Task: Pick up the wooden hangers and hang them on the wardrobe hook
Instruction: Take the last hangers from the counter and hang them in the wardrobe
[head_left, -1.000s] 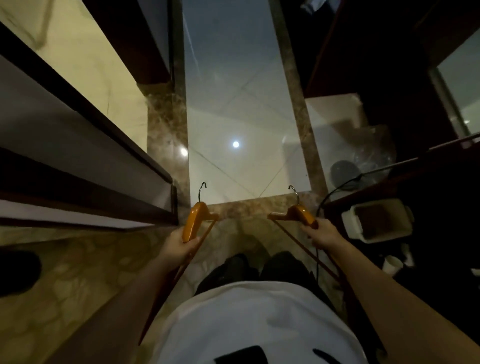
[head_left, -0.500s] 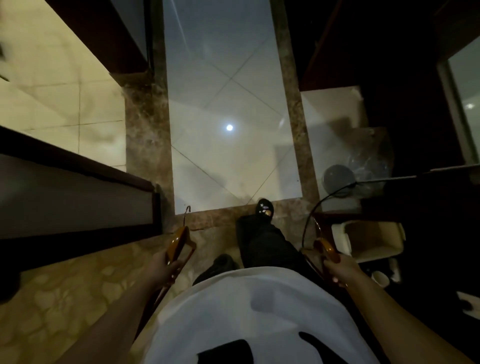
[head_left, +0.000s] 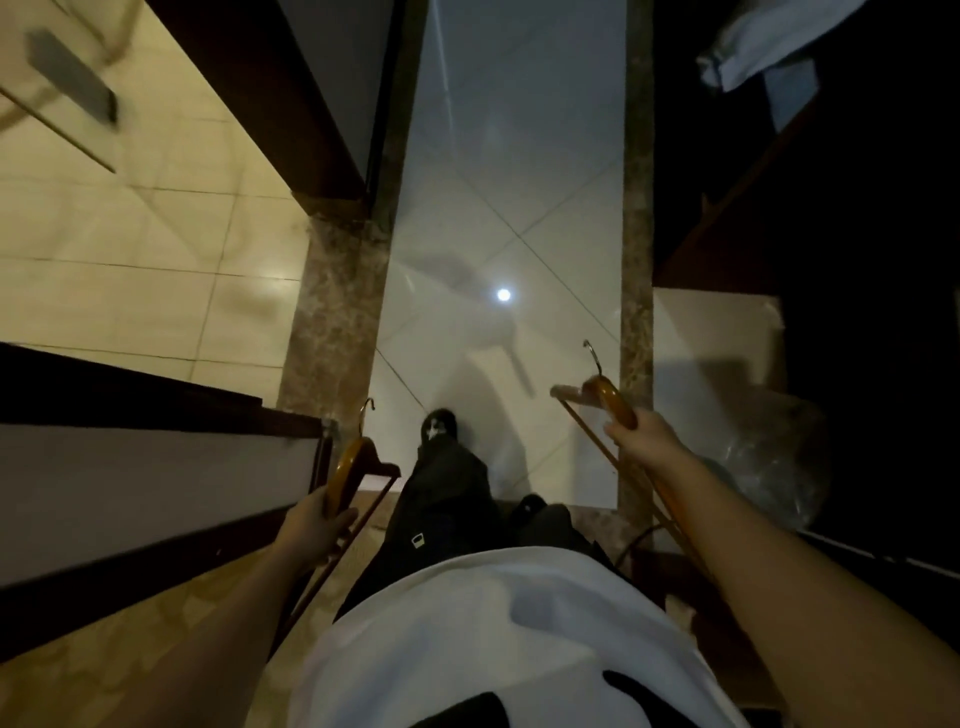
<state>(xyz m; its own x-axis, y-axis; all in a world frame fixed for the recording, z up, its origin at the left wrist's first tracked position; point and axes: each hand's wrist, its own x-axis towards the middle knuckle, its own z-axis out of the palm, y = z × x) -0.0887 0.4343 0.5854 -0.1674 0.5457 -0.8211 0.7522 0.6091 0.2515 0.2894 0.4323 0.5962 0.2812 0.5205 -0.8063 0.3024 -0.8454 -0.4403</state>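
Left hand (head_left: 317, 525) grips hanger (head_left: 349, 470); right hand (head_left: 644, 441) likewise.

Orange-brown on the left hanger (head_left: 349, 470) and the right hanger (head_left: 613, 397). Pale grey floor tiles (head_left: 509, 156), edged by mottled brown border (head_left: 332, 312). White shirt (head_left: 467, 623) with black marks, black trousers (head_left: 447, 493); perhaps light blue on the cloth (head_left: 753, 47).

Varnished wood, glossy and smooth: the left hanger (head_left: 349, 470) and right hanger (head_left: 613, 400) you carry, each topped by a thin metal hook (head_left: 592, 353). Beneath you, polished floor tiles (head_left: 519, 182) mirror a lamp, edged by a mottled stone border (head_left: 332, 322). Your shirt (head_left: 493, 623) — matt white cloth.
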